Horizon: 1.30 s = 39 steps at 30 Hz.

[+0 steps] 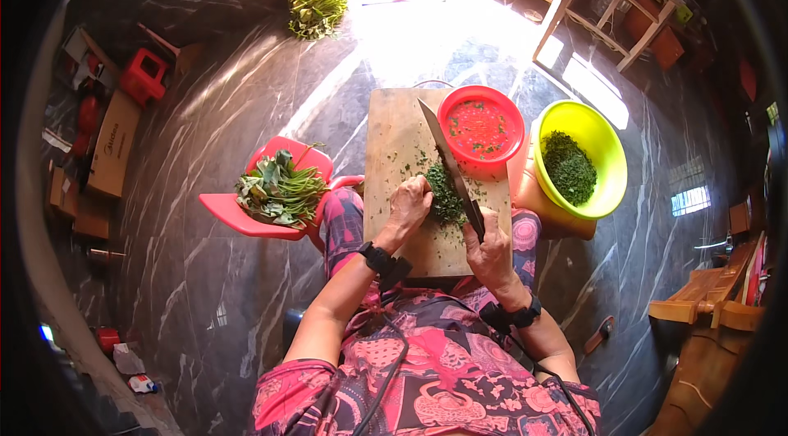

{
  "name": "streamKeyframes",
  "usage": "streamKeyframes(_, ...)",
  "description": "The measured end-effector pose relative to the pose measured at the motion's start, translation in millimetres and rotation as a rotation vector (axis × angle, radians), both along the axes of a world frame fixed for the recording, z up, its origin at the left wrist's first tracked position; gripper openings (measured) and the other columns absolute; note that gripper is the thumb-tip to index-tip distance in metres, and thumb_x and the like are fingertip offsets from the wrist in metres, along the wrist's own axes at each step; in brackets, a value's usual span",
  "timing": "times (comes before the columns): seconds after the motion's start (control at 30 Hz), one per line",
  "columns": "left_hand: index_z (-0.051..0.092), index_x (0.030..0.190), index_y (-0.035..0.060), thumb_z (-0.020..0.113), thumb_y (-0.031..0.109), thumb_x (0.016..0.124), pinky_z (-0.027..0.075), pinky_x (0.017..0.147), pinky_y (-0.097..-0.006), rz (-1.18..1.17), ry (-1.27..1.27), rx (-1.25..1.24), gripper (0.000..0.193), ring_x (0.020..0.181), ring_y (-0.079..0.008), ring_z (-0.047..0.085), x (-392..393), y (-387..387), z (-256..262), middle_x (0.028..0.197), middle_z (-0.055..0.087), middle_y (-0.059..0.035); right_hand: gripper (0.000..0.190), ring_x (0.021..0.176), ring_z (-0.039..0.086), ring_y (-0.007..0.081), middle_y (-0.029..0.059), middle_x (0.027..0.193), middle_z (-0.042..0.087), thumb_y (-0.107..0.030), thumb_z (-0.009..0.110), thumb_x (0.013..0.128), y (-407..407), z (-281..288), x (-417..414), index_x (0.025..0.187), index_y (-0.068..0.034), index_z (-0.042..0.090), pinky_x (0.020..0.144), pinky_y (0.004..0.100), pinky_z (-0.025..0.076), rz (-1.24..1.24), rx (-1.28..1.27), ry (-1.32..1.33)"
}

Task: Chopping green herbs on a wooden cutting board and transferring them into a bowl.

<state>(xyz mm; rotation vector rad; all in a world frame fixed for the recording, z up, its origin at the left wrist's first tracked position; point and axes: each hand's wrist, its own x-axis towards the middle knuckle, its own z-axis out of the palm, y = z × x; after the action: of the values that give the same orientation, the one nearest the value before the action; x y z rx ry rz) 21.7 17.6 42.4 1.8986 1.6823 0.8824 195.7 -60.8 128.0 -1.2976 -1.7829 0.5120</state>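
Note:
On a wooden cutting board (394, 128) before me lies a heap of finely cut leafy greens (444, 196). My left hand (407, 207) is curled against the heap's left side, its fingers bunched on the greens; the fingertips are hidden. The dark handle of a large kitchen knife (451, 166) is in my right hand (490, 251). Its long blade points away from me and slants to the left, along the right side of the heap. Bits of leaf are scattered over the board. A red plastic basin (519, 128) with liquid and floating leaf bits stands at the board's far right corner.
Right of the board, a yellow-green plastic basin (606, 193) holds chopped greens (567, 168). At left, uncut leafy stems (283, 189) lie on a red plastic chair (225, 214). Another bunch of greens (317, 8) is on the marbled floor (246, 288). A wooden bench (695, 294) stands at right.

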Motion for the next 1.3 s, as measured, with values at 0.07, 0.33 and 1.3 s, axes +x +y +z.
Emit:
streamKeyframes(0.07,0.058,0.080,0.0051,0.062,0.008,0.076,0.050,0.069,-0.0429,0.004,0.009,-0.018,0.006,0.075,-0.0321,0.064,1,1,-3,0.077,0.063,-0.0138,0.026,0.070,0.061,0.0442,0.0242,0.078,0.060,-0.014,0.058,0.090,-1,-15,-1,0.110,0.000,0.047,0.059,0.0488,0.049,-0.003,-0.073,-0.022)
streamKeyframes(0.33,0.058,0.083,0.0030,0.058,0.005,0.075,0.050,0.072,-0.0430,-0.045,-0.051,0.014,0.008,0.080,-0.0346,0.062,-13,-7,-8,0.077,0.061,-0.0158,0.027,0.070,0.061,0.0444,0.0253,0.078,0.061,-0.014,0.060,0.089,-3,-26,2,0.109,0.000,0.048,0.058,0.0498,0.049,0.013,-0.179,-0.121)
streamKeyframes(1.3,0.056,0.086,-0.0013,0.058,-0.002,0.074,0.048,0.072,-0.0422,-0.078,-0.153,0.090,0.012,0.080,-0.0354,0.058,-9,-10,-12,0.086,0.056,-0.0190,0.030,0.072,0.061,0.0455,0.0268,0.079,0.061,-0.015,0.060,0.089,-3,-28,3,0.111,0.001,0.048,0.060,0.0496,0.049,-0.016,-0.191,-0.097)
